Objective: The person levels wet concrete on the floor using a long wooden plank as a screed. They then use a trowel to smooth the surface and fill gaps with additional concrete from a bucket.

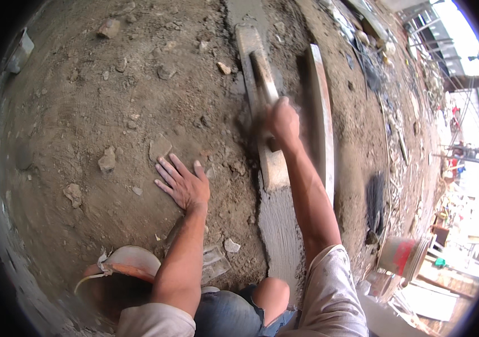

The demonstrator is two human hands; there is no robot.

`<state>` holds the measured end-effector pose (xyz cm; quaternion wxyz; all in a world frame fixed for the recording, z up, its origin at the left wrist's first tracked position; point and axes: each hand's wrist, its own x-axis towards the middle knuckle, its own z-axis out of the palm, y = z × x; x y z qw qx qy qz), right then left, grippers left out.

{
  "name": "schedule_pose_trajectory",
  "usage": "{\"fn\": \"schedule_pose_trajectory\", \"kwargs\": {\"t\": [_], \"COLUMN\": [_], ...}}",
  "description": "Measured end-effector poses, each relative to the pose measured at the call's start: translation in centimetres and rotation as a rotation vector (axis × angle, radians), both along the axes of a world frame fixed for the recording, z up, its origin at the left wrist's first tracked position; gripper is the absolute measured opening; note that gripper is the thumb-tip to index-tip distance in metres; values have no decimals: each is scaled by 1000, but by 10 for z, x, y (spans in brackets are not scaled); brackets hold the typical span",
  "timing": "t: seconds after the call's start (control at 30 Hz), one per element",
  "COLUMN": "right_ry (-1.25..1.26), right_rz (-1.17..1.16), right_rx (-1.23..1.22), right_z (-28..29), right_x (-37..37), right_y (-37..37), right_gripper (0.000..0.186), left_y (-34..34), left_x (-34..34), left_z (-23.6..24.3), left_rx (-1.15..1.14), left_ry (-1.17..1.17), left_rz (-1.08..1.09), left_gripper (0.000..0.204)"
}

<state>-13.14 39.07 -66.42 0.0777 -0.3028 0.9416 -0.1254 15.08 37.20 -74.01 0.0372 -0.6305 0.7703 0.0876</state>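
Over on the mortar strip (281,236), long float (258,115) mid-smoothing by the looks of it.
Right hand (284,121) wrapped round its handle (263,73), left hand (183,182) splayed empty on the dirt (82,151); next stroke probably wants flat, even pressure.

Grey streaked mortar (281,233), tan float (257,106), brown soil (82,118)

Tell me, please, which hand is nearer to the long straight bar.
Right. The right hand grips the handle of the float, just left of the bar. The left hand rests spread on the dirt, farther left, beyond the float.
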Motion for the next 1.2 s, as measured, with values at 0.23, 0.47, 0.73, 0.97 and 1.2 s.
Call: {"fn": "schedule_pose_trajectory", "kwargs": {"t": [0.23,0.47,0.73,0.97,1.2], "right_ry": [-77,-164,-310,-318,-345], "right_rz": [-18,-102,-362,-416,-417], "right_rx": [74,407,279,311,241], "right_z": [-6,16,25,29,36], "right_x": [-54,-39,-22,-54,-188], "right_y": [-96,-66,-46,-123,-314], "right_gripper": [46,53,38,39,37], "left_y": [-5,-12,-166,-295,-400], "left_x": [5,6,130,184,179], "left_z": [-2,17,212,310,391], "left_rx": [44,253,925,1005,1262], "left_ry": [37,-1,366,-35,124], "left_rz": [22,-28,77,528,328], "left_gripper": [81,78,64,60,50]}}
